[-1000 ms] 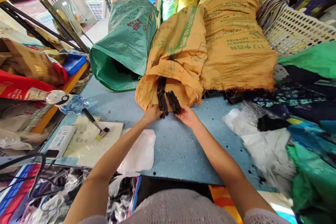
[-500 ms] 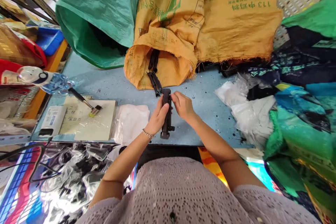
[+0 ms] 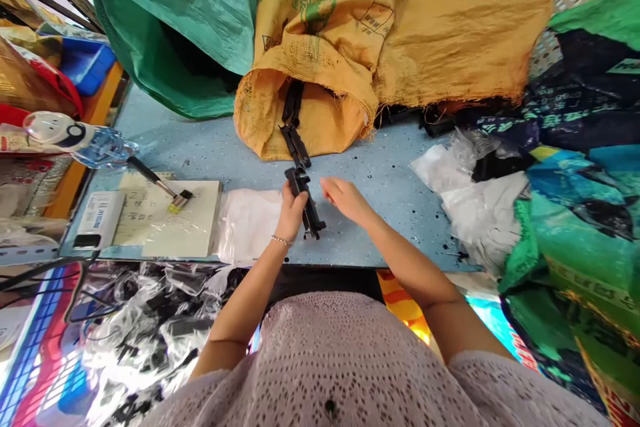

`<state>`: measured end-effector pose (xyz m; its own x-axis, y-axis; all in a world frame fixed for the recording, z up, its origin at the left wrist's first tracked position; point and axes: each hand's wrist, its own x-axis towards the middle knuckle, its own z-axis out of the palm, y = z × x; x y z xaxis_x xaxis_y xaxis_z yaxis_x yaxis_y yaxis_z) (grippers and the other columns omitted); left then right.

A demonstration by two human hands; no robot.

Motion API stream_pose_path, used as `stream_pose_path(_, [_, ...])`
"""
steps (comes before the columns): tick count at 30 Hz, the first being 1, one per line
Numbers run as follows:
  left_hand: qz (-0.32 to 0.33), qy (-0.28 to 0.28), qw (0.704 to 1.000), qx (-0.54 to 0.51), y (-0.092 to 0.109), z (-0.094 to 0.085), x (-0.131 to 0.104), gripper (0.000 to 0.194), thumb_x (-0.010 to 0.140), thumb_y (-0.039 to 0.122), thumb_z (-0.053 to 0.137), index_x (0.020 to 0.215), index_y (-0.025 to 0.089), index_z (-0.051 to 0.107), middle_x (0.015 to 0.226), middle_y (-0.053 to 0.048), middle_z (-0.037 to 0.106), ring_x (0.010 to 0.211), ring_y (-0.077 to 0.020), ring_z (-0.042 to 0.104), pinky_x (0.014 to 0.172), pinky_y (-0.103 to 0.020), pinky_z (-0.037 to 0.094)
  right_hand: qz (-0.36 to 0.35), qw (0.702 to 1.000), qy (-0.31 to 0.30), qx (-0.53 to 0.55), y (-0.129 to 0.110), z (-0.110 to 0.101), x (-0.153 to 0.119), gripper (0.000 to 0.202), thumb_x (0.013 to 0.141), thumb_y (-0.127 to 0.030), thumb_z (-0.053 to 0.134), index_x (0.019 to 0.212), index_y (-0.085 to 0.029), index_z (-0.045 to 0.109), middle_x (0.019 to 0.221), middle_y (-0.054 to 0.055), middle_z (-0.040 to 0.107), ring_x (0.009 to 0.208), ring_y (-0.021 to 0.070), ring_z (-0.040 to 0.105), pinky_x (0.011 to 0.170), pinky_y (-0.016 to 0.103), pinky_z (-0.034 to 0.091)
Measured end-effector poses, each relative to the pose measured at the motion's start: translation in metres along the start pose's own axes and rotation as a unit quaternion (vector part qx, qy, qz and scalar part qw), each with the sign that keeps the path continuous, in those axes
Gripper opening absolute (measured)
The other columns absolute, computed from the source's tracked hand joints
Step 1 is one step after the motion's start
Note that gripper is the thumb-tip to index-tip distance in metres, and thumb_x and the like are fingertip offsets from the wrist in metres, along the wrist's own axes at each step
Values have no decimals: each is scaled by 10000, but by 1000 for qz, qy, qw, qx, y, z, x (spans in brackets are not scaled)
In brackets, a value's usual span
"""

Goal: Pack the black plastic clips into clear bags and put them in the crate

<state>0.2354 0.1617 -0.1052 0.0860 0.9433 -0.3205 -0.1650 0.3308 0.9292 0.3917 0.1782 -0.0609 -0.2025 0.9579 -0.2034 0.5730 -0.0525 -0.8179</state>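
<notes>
My left hand [image 3: 291, 210] grips a long black plastic part [image 3: 311, 217], thumb on top, holding it at a slant above the blue table. My right hand [image 3: 347, 200] is just to its right, apart from it, with the fingers curled closed; anything inside them is hidden. Beyond the held part, similar black parts [image 3: 296, 145] lie in a line, running out of the mouth of an orange woven sack [image 3: 325, 53].
A green sack [image 3: 175, 20] gapes at the back left. On the left are a brush [image 3: 160, 183] on a notepad [image 3: 185, 227], a white box [image 3: 99, 217] and a water bottle [image 3: 100, 148]. Plastic bags [image 3: 480, 213] crowd the right. Below the table edge are bagged black parts [image 3: 150, 327].
The held part has turned from upright to a slant, and its other side shows. My right hand has drawn slightly away from it. The view has shifted a little.
</notes>
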Motion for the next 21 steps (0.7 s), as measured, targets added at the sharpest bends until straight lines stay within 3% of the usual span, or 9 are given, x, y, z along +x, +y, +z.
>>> stream_pose_path(2, [23,-53,994,98,-17,6,-3,464,866,322,574,1310,202,516,1120,-74,680,1048,-247,671,988,-442,538,-12,990,96,-100,-10,-3,46,390,1065,-492,341,986,-202,589,994,92,695,954,245,651,831,340,468])
stream_pose_path(3, [44,-78,985,148,-24,10,-6,479,866,292,557,1331,181,524,1237,-112,665,1191,-281,623,1093,-482,472,-9,981,116,-153,-15,-2,68,365,1052,-491,396,1088,-184,589,1129,135,684,1065,280,638,887,368,467])
stream_pose_path(5, [83,-92,965,231,-34,19,-11,569,880,274,539,1427,132,469,1456,-185,549,1402,-324,473,1215,-524,331,20,973,107,-203,-24,3,104,362,1033,-423,462,1228,-134,558,1298,216,623,1190,339,596,957,421,451])
stream_pose_path(8, [107,-37,945,306,-37,19,-11,646,917,309,534,1502,81,383,1579,-262,391,1498,-359,344,1246,-576,240,55,984,48,-162,-25,6,125,322,1041,-293,388,1188,-92,592,1225,232,660,1119,327,639,932,413,462])
stream_pose_path(10, [113,-6,941,319,-31,9,-6,629,908,353,590,1465,98,447,1594,-262,368,1514,-376,307,1248,-599,202,46,990,24,-130,-21,5,112,355,1057,-282,313,1108,-125,627,1106,163,708,1015,269,672,872,356,481])
stream_pose_path(12, [109,10,955,276,-21,-3,0,593,906,419,627,1419,145,512,1588,-225,396,1516,-365,305,1249,-587,200,10,997,17,-72,-15,2,82,372,1065,-319,289,1104,-165,626,1051,93,719,963,217,672,827,307,486])
stream_pose_path(16, [82,34,996,14,8,-14,2,587,998,573,453,1505,279,420,1491,-118,526,1378,-257,497,1148,-448,399,-69,995,45,62,-13,8,7,312,1052,-405,361,1137,-211,590,1035,51,708,936,193,654,805,291,468])
stream_pose_path(18, [76,20,995,-53,26,-11,-3,590,973,590,508,1475,283,458,1351,-85,619,1238,-230,587,1041,-367,479,-89,995,31,33,-15,11,-15,319,1055,-445,366,1016,-222,592,943,51,695,864,199,644,760,298,449])
stream_pose_path(21, [65,-24,997,-22,49,-4,-15,496,886,523,680,1285,234,626,1130,-42,686,1084,-217,629,927,-305,513,-113,988,82,-71,-16,8,-16,432,1060,-536,313,879,-227,555,847,70,650,787,218,610,717,322,411])
